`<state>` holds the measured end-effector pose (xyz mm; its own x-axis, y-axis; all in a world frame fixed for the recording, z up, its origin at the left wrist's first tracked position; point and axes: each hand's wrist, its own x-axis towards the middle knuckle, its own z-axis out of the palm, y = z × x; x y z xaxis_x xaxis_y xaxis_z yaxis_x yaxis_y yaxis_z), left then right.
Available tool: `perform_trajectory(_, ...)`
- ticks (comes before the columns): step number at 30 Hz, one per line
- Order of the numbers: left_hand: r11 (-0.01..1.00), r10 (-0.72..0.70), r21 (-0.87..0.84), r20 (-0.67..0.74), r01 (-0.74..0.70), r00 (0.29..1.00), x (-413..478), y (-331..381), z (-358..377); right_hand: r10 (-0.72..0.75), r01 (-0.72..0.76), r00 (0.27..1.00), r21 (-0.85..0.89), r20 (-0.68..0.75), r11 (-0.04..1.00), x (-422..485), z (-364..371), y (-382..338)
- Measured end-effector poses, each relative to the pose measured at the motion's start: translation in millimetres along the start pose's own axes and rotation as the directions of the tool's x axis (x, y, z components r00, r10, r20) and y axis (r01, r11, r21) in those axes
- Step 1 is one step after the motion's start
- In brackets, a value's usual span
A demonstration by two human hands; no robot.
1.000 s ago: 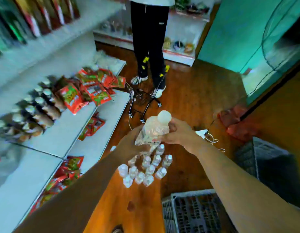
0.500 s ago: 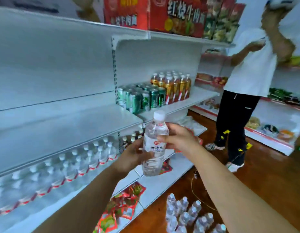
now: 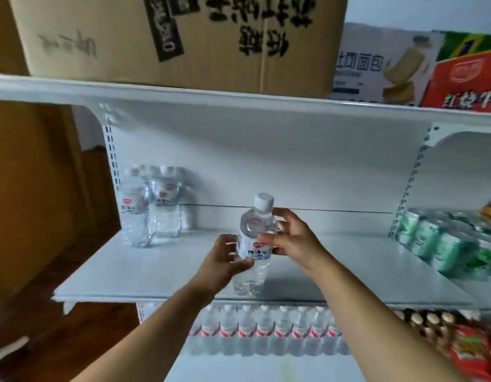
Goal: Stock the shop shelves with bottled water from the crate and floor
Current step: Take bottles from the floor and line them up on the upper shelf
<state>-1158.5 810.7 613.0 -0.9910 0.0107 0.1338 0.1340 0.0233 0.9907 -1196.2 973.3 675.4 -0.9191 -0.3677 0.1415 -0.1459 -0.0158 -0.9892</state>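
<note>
A clear water bottle [image 3: 255, 244] with a white cap stands upright over the front of the white middle shelf [image 3: 128, 274]. My left hand [image 3: 225, 260] grips its lower body from the left. My right hand [image 3: 294, 238] holds its upper body from the right, thumb across the label. Whether the bottle's base touches the shelf is unclear. A few water bottles [image 3: 149, 205] stand at the shelf's back left corner. A row of several water bottles [image 3: 266, 330] fills the shelf below.
A large cardboard box [image 3: 170, 40] and printed cartons [image 3: 382, 64] sit on the top shelf [image 3: 239, 97]. Green cans [image 3: 445, 241] crowd the right bay. Red snack packs [image 3: 475, 351] lie at lower right. A brown wooden wall [image 3: 32, 188] borders the left.
The view swung up from the floor and along the aisle to this shelf bay. Both hands carried the bottle up and forward to the middle shelf, still holding it.
</note>
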Motion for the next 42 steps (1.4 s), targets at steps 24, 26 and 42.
perform_trajectory(24, 0.922, 0.065, 0.275, -0.803, 0.272, 0.593, 95.3, -35.1, -170.6, -0.084, 0.084, 0.996, -0.173, 0.009, 0.981, 232.9, 190.0, 66.9)
perform_trajectory(26, 0.926, 0.095, 0.28, -0.824, 0.255, 0.559, 98.7, -36.2, -171.0, -0.114, 0.11, 0.994, -0.241, 0.0, 0.964, 239.6, 193.8, 67.8)
perform_trajectory(42, 0.913, 0.123, 0.324, -0.796, 0.246, 0.593, 76.1, -48.4, -150.0, -0.061, 0.029, 0.993, -0.305, -0.097, 0.952, 211.0, 169.0, 60.8)
